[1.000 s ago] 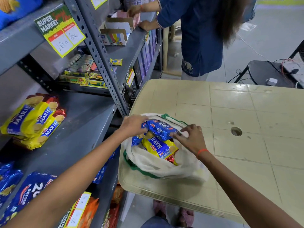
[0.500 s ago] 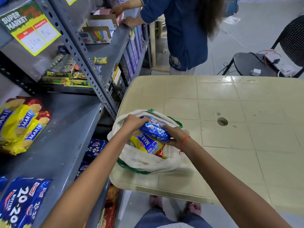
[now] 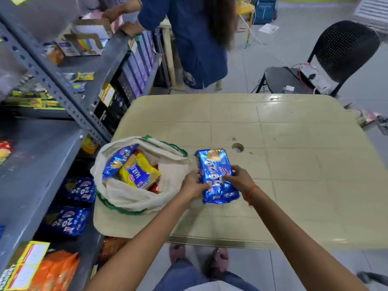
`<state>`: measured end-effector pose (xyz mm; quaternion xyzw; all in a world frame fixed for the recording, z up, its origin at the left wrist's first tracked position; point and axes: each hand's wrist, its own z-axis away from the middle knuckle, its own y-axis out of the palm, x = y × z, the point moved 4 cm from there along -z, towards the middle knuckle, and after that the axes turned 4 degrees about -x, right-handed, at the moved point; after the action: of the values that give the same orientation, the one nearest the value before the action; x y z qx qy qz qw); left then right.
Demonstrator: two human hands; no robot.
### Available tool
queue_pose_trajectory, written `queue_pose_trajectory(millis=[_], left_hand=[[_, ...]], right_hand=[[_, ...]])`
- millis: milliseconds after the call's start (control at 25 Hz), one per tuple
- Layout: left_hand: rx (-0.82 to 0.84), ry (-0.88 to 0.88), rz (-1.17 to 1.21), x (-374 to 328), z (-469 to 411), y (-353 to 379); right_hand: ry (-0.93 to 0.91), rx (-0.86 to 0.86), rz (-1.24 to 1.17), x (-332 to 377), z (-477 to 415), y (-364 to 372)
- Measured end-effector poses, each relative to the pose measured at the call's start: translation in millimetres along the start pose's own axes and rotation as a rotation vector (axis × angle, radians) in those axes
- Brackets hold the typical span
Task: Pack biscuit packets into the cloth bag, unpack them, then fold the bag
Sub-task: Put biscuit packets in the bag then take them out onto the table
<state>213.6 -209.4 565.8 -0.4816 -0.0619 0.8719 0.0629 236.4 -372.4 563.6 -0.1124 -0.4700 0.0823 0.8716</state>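
Note:
A blue 20-20 biscuit packet [image 3: 216, 175] lies on the beige table [image 3: 294, 164], just right of the cloth bag. My left hand [image 3: 194, 184] grips its left edge and my right hand [image 3: 239, 178] grips its right edge. The cream cloth bag with green trim [image 3: 130, 198] sits open at the table's left corner. Inside it I see another blue packet [image 3: 117, 162], a yellow Marie packet [image 3: 139, 173] and a bit of a red packet [image 3: 154, 187].
Grey metal shelves [image 3: 37, 164] stand at the left with blue 20-20 packets [image 3: 67, 220] and orange packets [image 3: 56, 269]. A person in a blue top [image 3: 195, 38] stands behind the table. A black chair [image 3: 327, 66] holds cables at the back right. The table has a small hole [image 3: 237, 147].
Both hands lifted the blue packet out of the bag and moved it right, down onto the table beside the bag.

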Motion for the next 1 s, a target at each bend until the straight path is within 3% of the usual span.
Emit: queue_pose_trajectory(millis=[120, 320, 440, 560, 680, 800, 920, 1000], left_hand=[[0.041, -0.100, -0.172, 22.3, -37.9, 38.8], [-0.006, -0.052, -0.449, 30.3, -57.0, 58.9], [-0.077, -0.009, -0.443, 16.9, -44.9, 52.2], [-0.306, 0.107, -0.336, -9.6, -31.0, 4.8], [-0.666, 0.173, -0.394, -23.4, -13.5, -81.4], [-0.831, -0.061, -0.461, -2.3, -9.2, -155.1], [-0.761, -0.336, -0.400, 22.5, -7.4, -193.3], [-0.634, -0.393, -0.286, 31.7, -11.1, -201.4]], right_hand=[[-0.004, -0.103, 0.084, -30.3, -20.7, -19.7], [0.054, -0.142, 0.154, -50.3, -29.1, -21.7], [-0.012, -0.240, 0.358, -36.8, -24.7, -18.7], [-0.206, -0.228, 0.354, 9.6, -17.7, 16.3], [-0.303, 0.049, 0.298, 53.1, -7.4, 97.6], [-0.296, 0.231, 0.294, 76.3, 4.2, 174.6], [-0.305, 0.251, 0.444, 81.5, 0.6, 219.8], [-0.312, 0.222, 0.557, 80.3, -5.1, 230.2]])
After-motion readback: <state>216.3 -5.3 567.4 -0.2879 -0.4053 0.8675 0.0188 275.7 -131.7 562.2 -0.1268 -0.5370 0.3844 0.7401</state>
